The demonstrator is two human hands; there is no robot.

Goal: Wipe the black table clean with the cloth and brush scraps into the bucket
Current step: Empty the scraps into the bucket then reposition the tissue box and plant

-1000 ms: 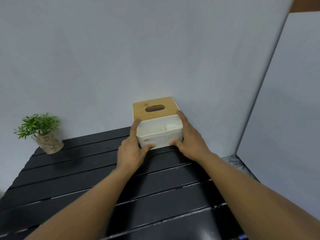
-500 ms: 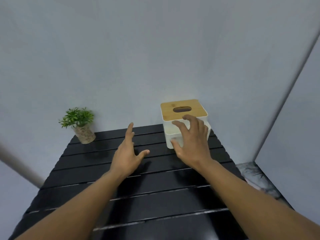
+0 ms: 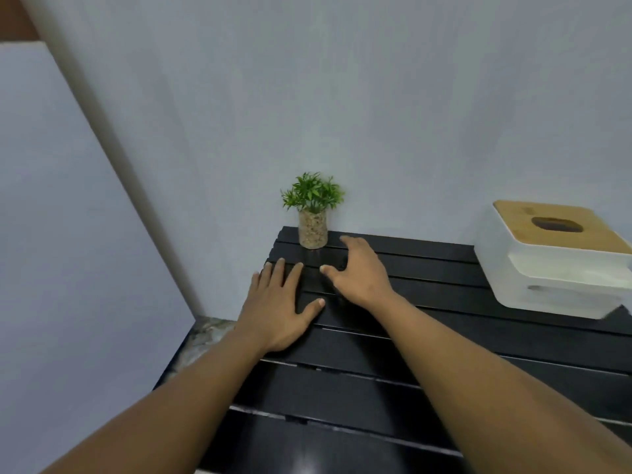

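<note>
Spreading across the lower frame, the glossy slatted black table (image 3: 444, 336) holds the white box (image 3: 554, 268) with wooden lid at 3 o'clock, just released. Both hands have moved on, fingers apart and empty: the left hand (image 3: 277, 302) low over the slats, the right hand (image 3: 359, 268) reaching toward the leafy plant (image 3: 313, 213) in its pebble-filled glass at 12 o'clock. Clearing seemingly continues; cloth and bucket are unseen.

Both arms reach forward mid-frame; the left hand (image 3: 277, 304) lies flat, fingers straight, the right hand (image 3: 359, 268) spreads loosely.
</note>
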